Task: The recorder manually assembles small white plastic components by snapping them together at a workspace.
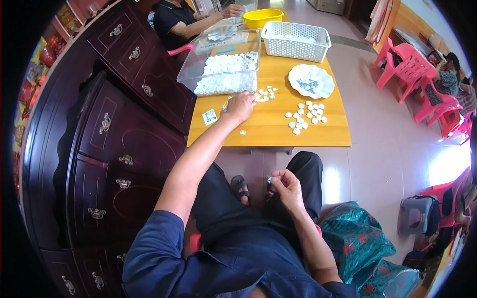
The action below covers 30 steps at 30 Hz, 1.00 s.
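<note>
My left hand (239, 108) reaches across the yellow wooden table to small white square pieces (268, 94) by the near edge of a clear plastic bin (218, 82). Its fingers are curled together at the pieces; what lies between them is hidden. Over my right thigh, my right hand (287, 187) pinches a small pale bluish piece (270, 179) between thumb and fingertips. A loose group of white square pieces (299, 120) is spread at the table's right. One single piece (242, 132) lies near the front edge, and a white printed card (209, 117) is at the left.
A scalloped white dish (312, 82) holds small greyish pieces. Behind it stand a white perforated basket (296, 42) and a yellow basin (262, 18). Another person (178, 22) sits at the far left. A dark wooden cabinet (124, 119) flanks the table; a green patterned bag (355, 236) lies right.
</note>
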Tool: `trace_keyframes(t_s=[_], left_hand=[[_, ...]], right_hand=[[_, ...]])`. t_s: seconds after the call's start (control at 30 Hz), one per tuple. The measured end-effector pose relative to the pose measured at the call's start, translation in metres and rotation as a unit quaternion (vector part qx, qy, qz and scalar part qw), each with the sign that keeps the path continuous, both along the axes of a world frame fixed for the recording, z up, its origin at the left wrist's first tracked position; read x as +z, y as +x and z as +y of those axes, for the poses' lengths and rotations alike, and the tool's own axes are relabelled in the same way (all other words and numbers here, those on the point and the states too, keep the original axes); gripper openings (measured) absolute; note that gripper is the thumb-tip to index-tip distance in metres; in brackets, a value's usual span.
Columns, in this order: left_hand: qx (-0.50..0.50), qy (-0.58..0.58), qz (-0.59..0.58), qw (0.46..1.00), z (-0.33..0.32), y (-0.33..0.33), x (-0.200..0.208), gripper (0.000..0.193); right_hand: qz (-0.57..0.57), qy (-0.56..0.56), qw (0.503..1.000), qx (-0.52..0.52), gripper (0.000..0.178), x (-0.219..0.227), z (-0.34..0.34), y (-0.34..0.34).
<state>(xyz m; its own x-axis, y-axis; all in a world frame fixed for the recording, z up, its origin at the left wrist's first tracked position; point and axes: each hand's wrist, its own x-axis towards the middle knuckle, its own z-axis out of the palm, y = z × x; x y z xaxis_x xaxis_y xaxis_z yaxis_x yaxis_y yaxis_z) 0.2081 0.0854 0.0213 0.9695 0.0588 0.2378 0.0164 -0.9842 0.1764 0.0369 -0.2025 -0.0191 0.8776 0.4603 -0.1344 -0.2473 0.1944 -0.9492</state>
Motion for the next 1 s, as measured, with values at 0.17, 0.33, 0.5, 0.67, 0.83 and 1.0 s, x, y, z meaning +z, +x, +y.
trace_keyframes(t_s=[0.17, 0.33, 0.5, 0.67, 0.83, 1.0], left_hand=[[-0.022, -0.008, 0.0, 1.0, 0.001, 0.002, 0.002, 0.01], [-0.036, 0.033, 0.005, 0.999, 0.012, 0.008, -0.004, 0.01], [-0.061, -0.017, -0.014, 0.998, -0.001, -0.011, 0.01, 0.013], [-0.109, -0.314, -0.062, 0.941, -0.042, -0.078, 0.045, 0.012], [-0.122, -0.518, 0.04, 0.846, -0.056, -0.141, 0.018, 0.013], [-0.13, -0.606, 0.108, 0.777, -0.074, -0.174, 0.011, 0.015]], right_hand=[[-0.006, -0.006, 1.0, -0.004, 0.012, 0.008, 0.001, -0.001], [-0.009, 0.001, 1.0, 0.0, 0.011, 0.006, 0.004, -0.002], [0.015, 0.019, 1.0, -0.01, 0.012, 0.002, 0.004, -0.003], [0.041, 0.038, 0.998, -0.024, 0.011, 0.004, 0.002, 0.002], [0.065, 0.054, 0.996, -0.016, 0.011, 0.005, 0.004, 0.004], [0.05, 0.038, 0.998, -0.013, 0.012, 0.007, 0.003, 0.003]])
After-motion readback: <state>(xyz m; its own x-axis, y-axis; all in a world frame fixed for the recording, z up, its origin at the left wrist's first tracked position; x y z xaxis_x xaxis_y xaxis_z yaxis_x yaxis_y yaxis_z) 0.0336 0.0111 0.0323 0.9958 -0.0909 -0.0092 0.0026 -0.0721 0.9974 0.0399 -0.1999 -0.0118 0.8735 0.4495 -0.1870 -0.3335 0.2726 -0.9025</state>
